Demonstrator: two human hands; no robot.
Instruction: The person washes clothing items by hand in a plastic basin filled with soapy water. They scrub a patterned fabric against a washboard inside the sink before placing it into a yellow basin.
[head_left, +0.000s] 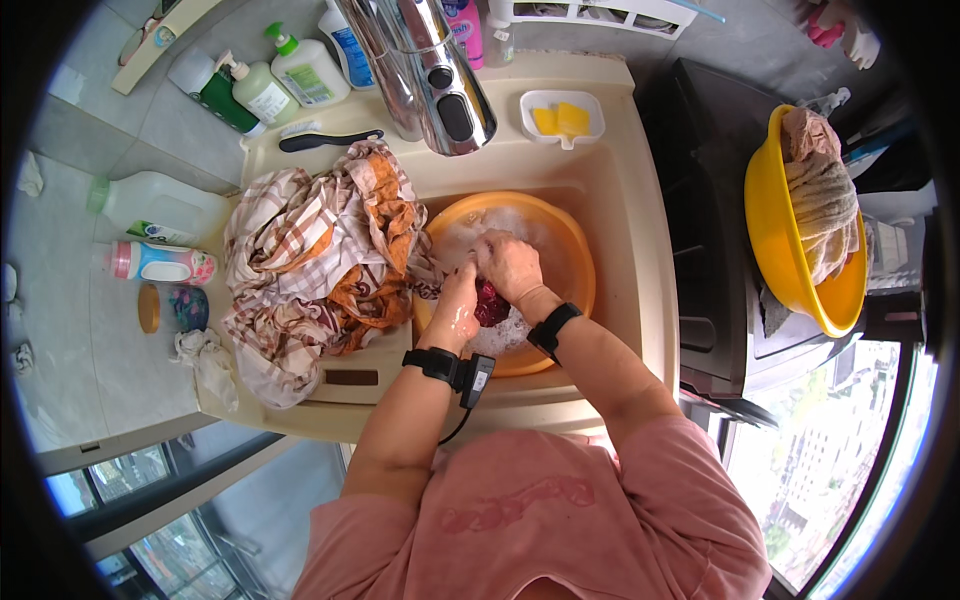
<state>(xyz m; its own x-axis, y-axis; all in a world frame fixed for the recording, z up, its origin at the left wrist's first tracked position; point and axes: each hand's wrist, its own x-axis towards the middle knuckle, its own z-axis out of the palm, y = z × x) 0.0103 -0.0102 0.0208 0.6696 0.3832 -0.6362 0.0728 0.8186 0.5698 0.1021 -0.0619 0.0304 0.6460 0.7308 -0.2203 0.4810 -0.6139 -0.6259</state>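
An orange plastic basin (581, 262) with sudsy water stands in the cream sink. My left hand (454, 307) and my right hand (510, 266) meet over it, fingers curled close together around a dark red wet cloth (491, 306). The cloth hangs between my palms down to the foam. My fingertips partly hide each other, and whatever lies under the suds cannot be seen. Left of the basin, a heap of plaid and orange-brown fabric (315, 255) lies on the sink's side board, one end reaching the basin's rim beside my left hand.
A chrome faucet (454, 112) juts over the sink's back. Behind stand a soap dish (562, 120) with yellow pieces, a scrub brush (330, 140) and pump bottles (307, 71). Detergent bottles (165, 202) line the left. A yellow basin (765, 217) of cloths sits right.
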